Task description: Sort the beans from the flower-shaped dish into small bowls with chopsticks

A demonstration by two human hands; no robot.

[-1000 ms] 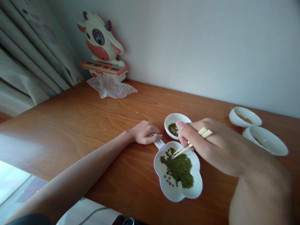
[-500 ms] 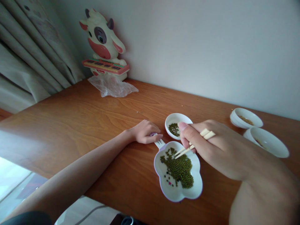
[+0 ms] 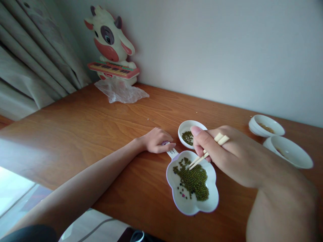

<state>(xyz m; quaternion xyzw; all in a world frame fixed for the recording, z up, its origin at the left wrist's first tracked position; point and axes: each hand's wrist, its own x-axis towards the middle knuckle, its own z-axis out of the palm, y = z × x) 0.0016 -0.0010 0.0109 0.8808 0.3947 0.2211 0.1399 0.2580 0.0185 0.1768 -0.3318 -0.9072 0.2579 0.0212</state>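
My left hand [image 3: 158, 140] is closed around the handle of a white, flower-shaped dish [image 3: 190, 209] with a lilac edge. Green mung beans [image 3: 195, 181] are heaped in the dish, with a few dark bits and one pink piece at its lower left. My right hand [image 3: 214, 144] grips a pair of pale chopsticks [image 3: 198, 161], whose tips touch or hover just over the beans; I cannot tell whether anything is pinched between them. Behind the dish stands a round white bowl [image 3: 182, 127] holding some green beans, partly hidden by my right hand.
Two white bowls [image 3: 267, 120] [image 3: 297, 154] with brownish contents stand at the right of the wooden table [image 3: 101, 124]. A cow-shaped toy keyboard [image 3: 113, 69] leans by the wall, with a clear plastic bag [image 3: 123, 92] before it. A curtain [image 3: 32, 64] hangs at the left.
The chopsticks' tips have drawn slightly closer together over the beans. Both hands keep their grips; the whole view has shifted slightly.
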